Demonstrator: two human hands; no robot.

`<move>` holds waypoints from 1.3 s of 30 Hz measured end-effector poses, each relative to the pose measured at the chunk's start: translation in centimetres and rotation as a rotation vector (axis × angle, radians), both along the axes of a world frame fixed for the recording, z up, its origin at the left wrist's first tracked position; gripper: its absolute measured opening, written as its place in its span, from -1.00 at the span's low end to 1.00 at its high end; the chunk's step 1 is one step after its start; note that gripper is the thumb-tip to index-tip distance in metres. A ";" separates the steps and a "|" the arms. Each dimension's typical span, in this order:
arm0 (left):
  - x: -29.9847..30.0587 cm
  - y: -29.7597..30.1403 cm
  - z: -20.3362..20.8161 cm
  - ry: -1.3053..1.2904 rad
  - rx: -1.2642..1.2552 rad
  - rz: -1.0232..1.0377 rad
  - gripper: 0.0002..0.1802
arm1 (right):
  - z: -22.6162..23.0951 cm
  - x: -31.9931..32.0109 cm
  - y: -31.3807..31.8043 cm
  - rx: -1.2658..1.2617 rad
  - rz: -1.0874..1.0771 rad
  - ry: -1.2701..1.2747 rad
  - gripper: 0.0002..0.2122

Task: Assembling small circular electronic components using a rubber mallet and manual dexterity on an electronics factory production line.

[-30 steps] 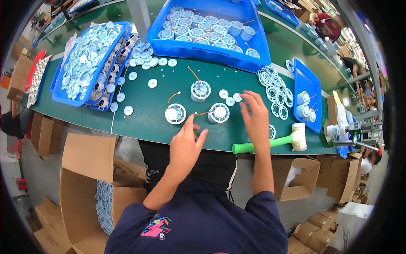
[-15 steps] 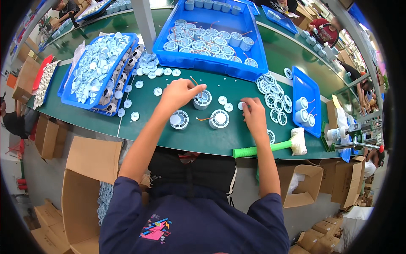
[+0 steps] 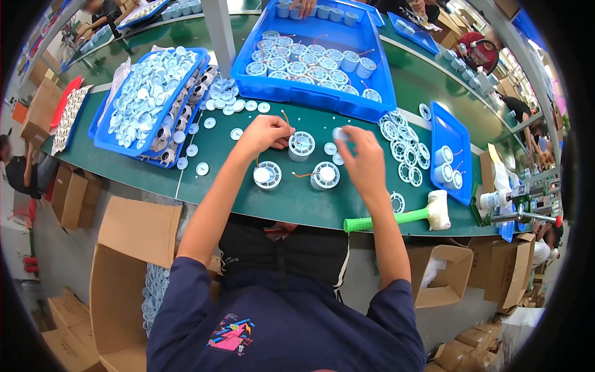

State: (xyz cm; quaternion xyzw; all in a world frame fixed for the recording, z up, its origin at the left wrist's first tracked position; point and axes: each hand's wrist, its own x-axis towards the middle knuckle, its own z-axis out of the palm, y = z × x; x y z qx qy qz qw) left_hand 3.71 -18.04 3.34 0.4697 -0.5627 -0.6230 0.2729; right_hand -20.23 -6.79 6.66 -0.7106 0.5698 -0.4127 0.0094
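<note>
Three round pale-blue housings with spoked ring tops stand before me: a far housing [image 3: 301, 145], a near-left housing [image 3: 267, 176] and a near-right housing [image 3: 325, 175]. The two near ones carry small white discs at their centres. My left hand [image 3: 266, 134] is closed at the far housing's left edge, its fingertips pinching an orange-brown wire [image 3: 285, 116] that sticks up. Between the fingertips of my right hand [image 3: 364, 158], a small white round cap [image 3: 339, 134] is held above the table, slightly blurred. Two loose caps [image 3: 334, 154] lie between the far housing and that hand.
A large blue bin [image 3: 291, 94] of wired housings stands beyond; someone's hand [image 3: 304, 7] reaches into its far end. Left are stacked blue trays [image 3: 133, 149] heaped with caps. Right lie loose spoked rings [image 3: 406, 154], a blue tray [image 3: 443, 115] and a green-handled mallet [image 3: 396, 217].
My right hand has lifted the cap off the table and brought it left toward the far housing. My left hand has lowered slightly beside it. Another person's hand has appeared in the large bin.
</note>
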 end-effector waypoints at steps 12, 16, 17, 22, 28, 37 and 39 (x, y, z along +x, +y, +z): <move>3.1 5.9 3.1 -0.198 -0.626 0.525 -0.66 | 0.9 -0.5 -0.7 0.117 0.038 -0.053 -0.88; 2.0 16.6 4.3 -0.072 -0.736 0.538 -0.86 | -1.6 -3.1 2.2 0.323 0.165 -0.027 -0.78; 1.0 18.8 4.1 -0.072 -0.691 0.454 -0.85 | -2.1 -3.0 2.5 0.243 0.192 0.207 -0.79; -5.6 21.3 -0.7 -0.154 -0.661 0.318 -0.16 | -3.7 -2.3 2.3 0.278 0.062 0.097 -0.86; -9.4 18.6 -2.0 -0.275 -0.734 0.408 -0.05 | -2.9 -3.0 4.2 0.443 -0.101 -0.225 -0.90; -8.2 17.8 -3.3 -0.242 -0.757 0.294 -0.22 | -2.8 -4.2 5.0 0.357 -0.220 -0.101 -0.77; -7.6 18.3 -3.0 -0.182 -0.755 0.253 -0.19 | -4.0 -4.9 5.6 0.345 -0.206 -0.020 -0.76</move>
